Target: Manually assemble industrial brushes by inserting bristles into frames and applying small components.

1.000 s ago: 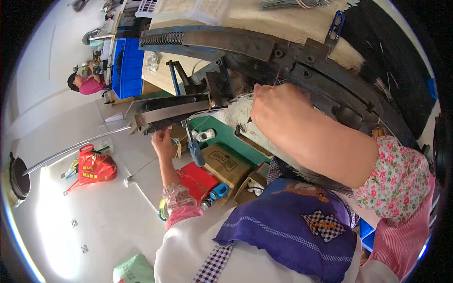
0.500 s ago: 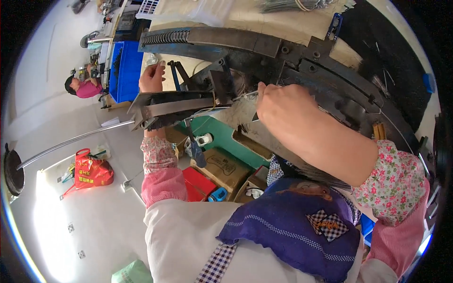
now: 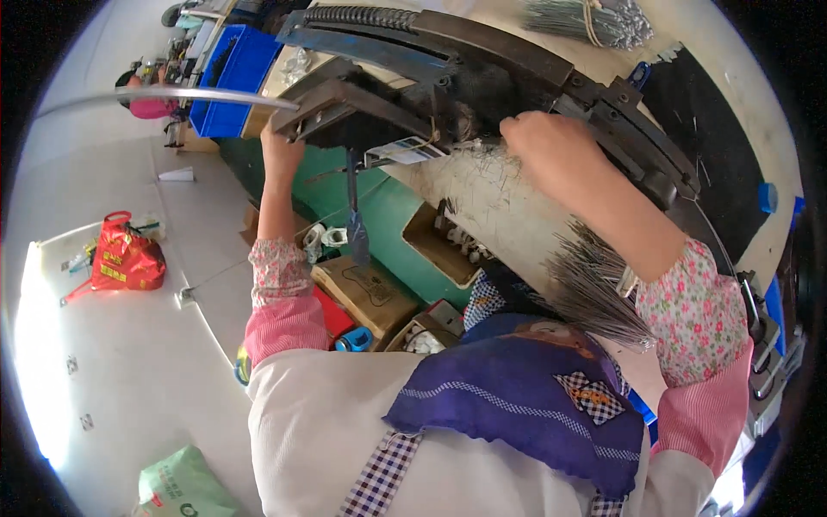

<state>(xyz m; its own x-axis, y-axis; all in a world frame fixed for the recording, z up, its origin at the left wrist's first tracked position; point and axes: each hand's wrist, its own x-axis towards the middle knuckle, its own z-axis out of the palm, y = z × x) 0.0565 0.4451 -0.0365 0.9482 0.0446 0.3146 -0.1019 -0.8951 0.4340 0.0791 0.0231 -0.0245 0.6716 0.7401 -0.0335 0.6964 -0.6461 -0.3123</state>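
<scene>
In front of me stands a dark metal bench machine (image 3: 491, 43) with a coil spring along its curved beam. My left hand (image 3: 282, 145) is up against the machine's angled steel bracket (image 3: 345, 99), which hides its fingers. From that bracket a silver rod (image 3: 185, 95) sticks out to the left. My right hand (image 3: 549, 142) is closed, thumb and fingers pinched together beside the middle of the machine. Whatever it pinches is too small to make out. Thin wire pieces (image 3: 495, 168) lie scattered on the worktop just below it.
A bundle of thin metal wires (image 3: 594, 284) lies by my right forearm; another tied bundle (image 3: 594, 21) is at the far side. Below the worktop are a cardboard box (image 3: 366, 289) and an open bin (image 3: 422, 233). A blue crate (image 3: 233, 77) stands far left, with a person (image 3: 151, 105) beyond.
The silver rod has swung up from a downward slant to nearly level, and the bracket has tilted. My left fingers, seen above the bracket before, are now hidden. The whole view has shifted.
</scene>
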